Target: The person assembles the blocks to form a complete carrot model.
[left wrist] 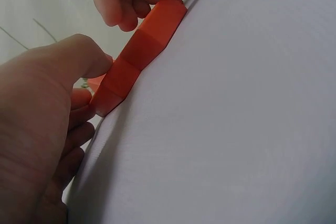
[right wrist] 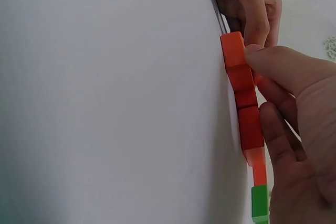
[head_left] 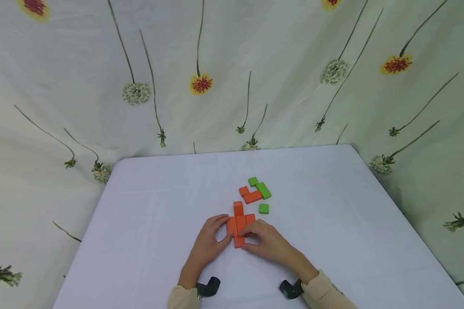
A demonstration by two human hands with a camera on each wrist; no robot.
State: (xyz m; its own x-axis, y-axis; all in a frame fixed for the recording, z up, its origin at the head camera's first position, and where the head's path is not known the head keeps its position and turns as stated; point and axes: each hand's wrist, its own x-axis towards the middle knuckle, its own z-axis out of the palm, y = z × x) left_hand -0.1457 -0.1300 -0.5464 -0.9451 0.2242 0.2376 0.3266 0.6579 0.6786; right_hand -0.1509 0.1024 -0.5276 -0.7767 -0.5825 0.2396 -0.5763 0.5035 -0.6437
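Observation:
Several orange wooden blocks lie close together on the table. They include a left block [head_left: 230, 225], a middle block [head_left: 241, 224], a right block [head_left: 250, 218], a far block [head_left: 238, 209] and a near block [head_left: 239, 242]. My left hand [head_left: 209, 241] holds the left block, index finger at its far end and thumb near its lower end. From the right, my right hand [head_left: 270, 243] reaches in and pinches the near block; its thumb [right wrist: 283, 66] touches that block in the right wrist view. The right fingers partly hide the blocks beneath them.
Beyond the cluster lie a small orange block [head_left: 244, 191], a longer orange block [head_left: 253, 197], a long green block [head_left: 264, 190] and two small green blocks [head_left: 253, 181]. A white cloth [head_left: 147, 206] covers the table. A flowered cloth [head_left: 170, 116] hangs behind it.

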